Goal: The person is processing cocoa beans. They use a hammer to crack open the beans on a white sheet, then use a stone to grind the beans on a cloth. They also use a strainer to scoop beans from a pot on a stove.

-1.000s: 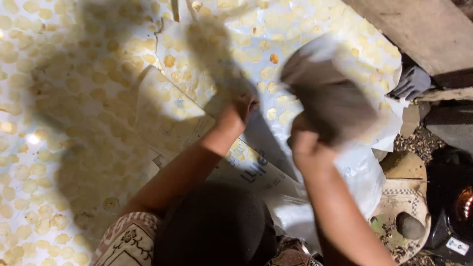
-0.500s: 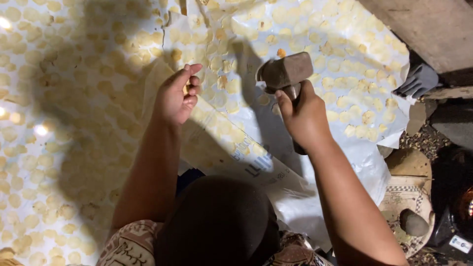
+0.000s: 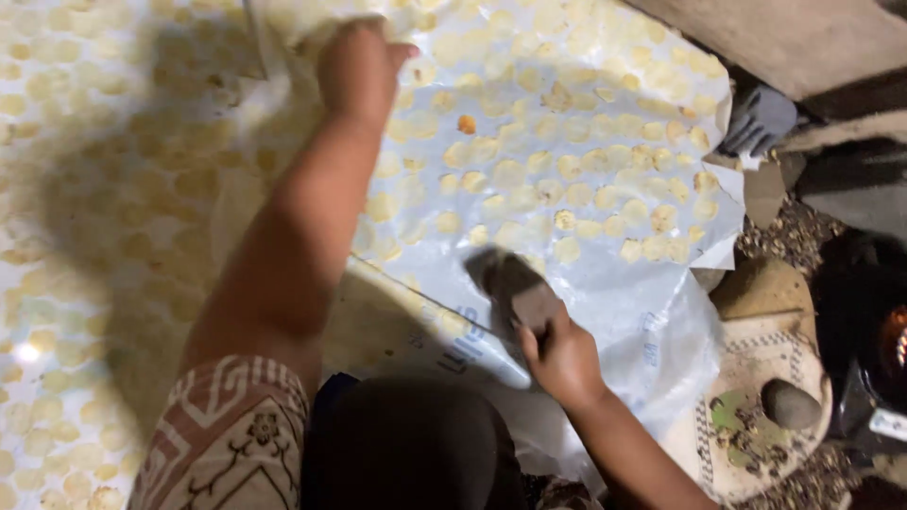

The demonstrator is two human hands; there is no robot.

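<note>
A dark blocky mallet-like tool (image 3: 515,288) is gripped by its handle in the closed right hand (image 3: 564,359), its blurred head held over the near edge of the translucent white plastic sheet (image 3: 605,302) spread on the floor. Pounding or pressing appears to be the step in hand, so a controlled stroke onto the sheet seems called for next. Farther up the sheet, among the pale yellow round flattened chips (image 3: 567,170), the left hand (image 3: 357,66) is curled loosely; whether anything is held cannot be told.
</note>
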